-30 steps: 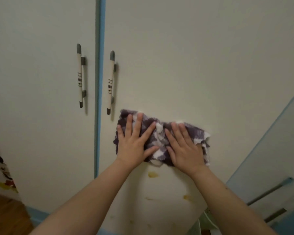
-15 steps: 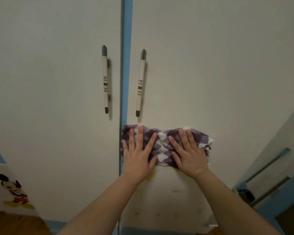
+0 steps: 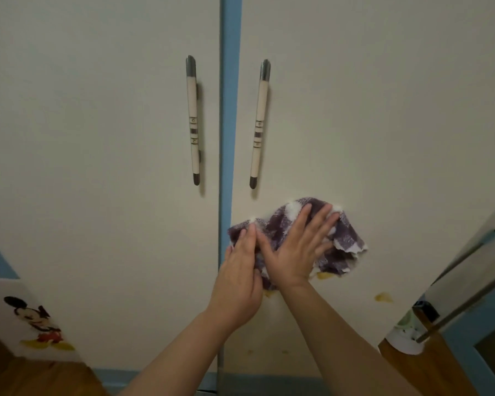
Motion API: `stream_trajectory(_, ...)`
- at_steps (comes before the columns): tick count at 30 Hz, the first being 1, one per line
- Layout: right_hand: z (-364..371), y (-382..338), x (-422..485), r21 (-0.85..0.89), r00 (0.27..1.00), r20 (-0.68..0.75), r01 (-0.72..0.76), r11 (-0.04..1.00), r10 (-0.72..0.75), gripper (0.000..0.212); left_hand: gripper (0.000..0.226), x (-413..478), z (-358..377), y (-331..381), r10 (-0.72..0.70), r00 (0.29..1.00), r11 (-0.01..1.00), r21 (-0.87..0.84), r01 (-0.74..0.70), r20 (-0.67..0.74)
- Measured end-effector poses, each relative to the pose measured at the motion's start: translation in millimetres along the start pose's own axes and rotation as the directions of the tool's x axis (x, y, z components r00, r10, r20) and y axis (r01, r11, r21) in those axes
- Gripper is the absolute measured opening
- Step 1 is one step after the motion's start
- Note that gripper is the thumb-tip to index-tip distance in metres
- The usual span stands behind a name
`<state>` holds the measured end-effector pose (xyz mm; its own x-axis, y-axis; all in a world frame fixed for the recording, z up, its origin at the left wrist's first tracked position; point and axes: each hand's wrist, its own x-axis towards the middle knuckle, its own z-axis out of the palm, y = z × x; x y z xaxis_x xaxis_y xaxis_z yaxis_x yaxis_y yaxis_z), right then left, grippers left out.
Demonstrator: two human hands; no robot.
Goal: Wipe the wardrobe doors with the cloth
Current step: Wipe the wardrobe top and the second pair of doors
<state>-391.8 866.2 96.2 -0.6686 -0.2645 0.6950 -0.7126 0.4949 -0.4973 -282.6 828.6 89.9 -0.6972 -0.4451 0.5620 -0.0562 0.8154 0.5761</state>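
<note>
Closer together now, our left hand [image 3: 240, 270] and right hand [image 3: 295, 250] press the cloth [image 3: 347, 238] flat-fingered; lower-right stains [image 3: 383, 297] seemingly remain.

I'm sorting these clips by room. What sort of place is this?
Probably a bedroom at home, perhaps a child's: tall cream wardrobe doors with blue trim and paired handles, a cartoon mouse sticker at lower left, and a wood floor.

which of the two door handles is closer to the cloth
The right door's handle: its lower tip ends just above the cloth, on the same door. The other handle sits across the blue strip.
</note>
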Motion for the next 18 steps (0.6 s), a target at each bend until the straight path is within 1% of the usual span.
stream_trajectory(1,3.4,2.5,0.4,-0.024,1.000,-0.010,0.029,0.999,-0.029,0.095,0.076,0.7,-4.3,0.4,-0.001,1.000,1.000,-0.005,0.001,-0.024)
stream_trajectory(2,7.7,6.3,0.2,-0.055,0.997,-0.019,0.075,0.996,-0.076,0.092,0.069,1.6,-7.6,-1.0,0.018,0.997,1.000,0.016,-0.016,-0.076)
stream_trajectory(4,17.7,16.8,-0.1,-0.128,0.982,-0.039,0.176,0.976,-0.183,0.091,0.055,2.2,-8.6,-5.9,0.057,0.981,0.995,0.088,-0.041,-0.183)
stream_trajectory(5,21.4,22.1,0.9,-0.165,0.974,-0.044,0.214,0.963,-0.224,0.091,0.052,3.2,-8.1,-7.9,0.055,0.974,0.994,0.106,-0.033,-0.218)
stream_trajectory(8,25.0,38.1,3.5,-0.272,0.924,-0.048,0.354,0.895,-0.380,0.085,0.056,4.7,2.2,-12.8,0.000,0.946,0.995,0.098,0.034,-0.325)
stream_trajectory(10,22.2,51.1,6.8,-0.299,0.853,-0.038,0.488,0.820,-0.521,0.085,0.064,7.0,11.6,-13.9,-0.082,0.936,0.994,0.037,0.101,-0.342)
stream_trajectory(12,17.0,69.6,7.3,-0.286,0.789,-0.019,0.584,0.760,-0.614,0.082,0.066,6.7,23.7,-15.2,-0.142,0.925,0.989,-0.011,0.147,-0.354)
stream_trajectory(13,14.2,81.1,6.4,-0.284,0.778,-0.012,0.600,0.748,-0.629,0.075,0.066,6.4,29.6,-16.4,-0.158,0.919,0.987,-0.028,0.158,-0.362)
stream_trajectory(14,11.3,92.0,5.6,-0.281,0.781,-0.008,0.598,0.751,-0.625,0.070,0.065,6.2,33.4,-18.0,-0.170,0.912,0.985,-0.043,0.166,-0.374)
stream_trajectory(18,-1.1,139.4,3.3,-0.281,0.792,-0.015,0.582,0.763,-0.610,0.068,0.062,7.6,47.5,-23.1,-0.208,0.858,0.975,-0.163,0.147,-0.469)
